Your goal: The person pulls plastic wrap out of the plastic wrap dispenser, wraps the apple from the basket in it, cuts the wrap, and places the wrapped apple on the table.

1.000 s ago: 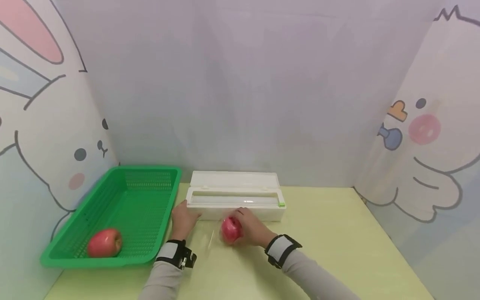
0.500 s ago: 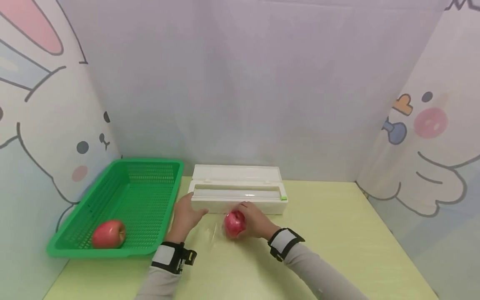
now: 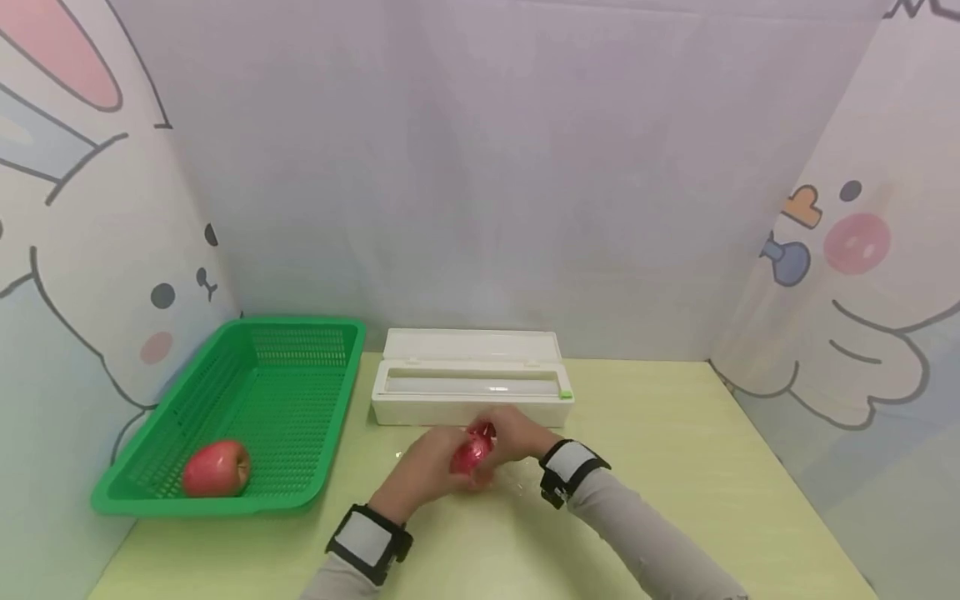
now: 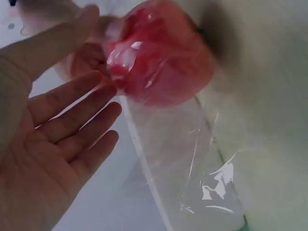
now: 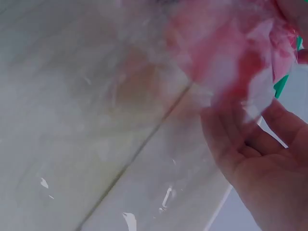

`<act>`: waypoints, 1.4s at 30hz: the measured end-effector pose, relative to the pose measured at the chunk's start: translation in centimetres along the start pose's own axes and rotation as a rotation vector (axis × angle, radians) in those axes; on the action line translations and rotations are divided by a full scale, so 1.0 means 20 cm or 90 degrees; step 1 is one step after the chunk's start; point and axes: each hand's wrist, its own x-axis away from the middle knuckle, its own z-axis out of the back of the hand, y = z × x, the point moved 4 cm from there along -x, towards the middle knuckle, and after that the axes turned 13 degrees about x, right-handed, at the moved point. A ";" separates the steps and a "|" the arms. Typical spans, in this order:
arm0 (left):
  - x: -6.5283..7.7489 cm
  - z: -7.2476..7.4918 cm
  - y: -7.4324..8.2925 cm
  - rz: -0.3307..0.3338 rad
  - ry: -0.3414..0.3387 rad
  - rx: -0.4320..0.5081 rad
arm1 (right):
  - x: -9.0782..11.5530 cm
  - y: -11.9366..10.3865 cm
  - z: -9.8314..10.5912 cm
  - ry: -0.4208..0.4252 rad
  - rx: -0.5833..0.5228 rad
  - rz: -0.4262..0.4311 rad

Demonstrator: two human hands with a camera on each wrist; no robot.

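Note:
A red apple (image 3: pixel 471 454) wrapped in clear plastic film is between both hands, just in front of the white film box. My right hand (image 3: pixel 513 435) holds it from the right, fingers curved over its far side. Loose film (image 5: pixel 168 197) trails from the fruit in the right wrist view. My left hand (image 3: pixel 423 471) has come up to the apple's left side. In the left wrist view its fingers (image 4: pixel 84 118) are spread and fairly straight, tips right at the wrapped apple (image 4: pixel 161 57). The white film box (image 3: pixel 427 412) has its lid up, showing the roll inside.
A green plastic basket (image 3: pixel 348 392) stands on the left, with a second red apple (image 3: pixel 216 468) in its near left corner. The pale yellow table (image 3: pixel 660 450) ends at a curtain behind and cartoon-printed side panels.
My left hand has left the film box's left end and moved right and nearer to the wrapped apple. The right hand stays at the apple, while film now shows to its right.

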 end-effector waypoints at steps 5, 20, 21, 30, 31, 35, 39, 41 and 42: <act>-0.01 -0.12 -0.01 0.006 -0.030 -0.050 | 0.01 0.08 -0.02 -0.066 -0.043 -0.008; -0.12 -0.27 -0.09 -0.082 0.008 -0.112 | 0.14 0.24 -0.11 -0.240 -0.226 -0.078; -0.12 -0.27 -0.08 -0.069 0.003 -0.117 | 0.15 0.24 -0.10 -0.208 -0.202 -0.077; -0.16 -0.20 -0.08 -0.031 -0.002 -0.116 | 0.31 0.02 0.03 0.183 0.133 0.082; -0.17 -0.18 -0.08 -0.028 -0.009 -0.112 | 0.32 -0.02 0.03 0.205 0.167 0.107; -0.23 -0.13 -0.08 0.007 -0.041 -0.081 | 0.34 -0.13 0.00 0.244 0.233 0.147; -0.26 -0.10 -0.08 0.083 -0.082 -0.041 | 0.31 -0.12 -0.05 0.288 0.211 0.135; -0.27 -0.09 -0.08 0.115 -0.104 -0.017 | 0.30 -0.10 -0.08 0.308 0.204 0.141; -0.27 -0.09 -0.08 0.126 -0.114 -0.009 | 0.30 -0.10 -0.10 0.311 0.212 0.141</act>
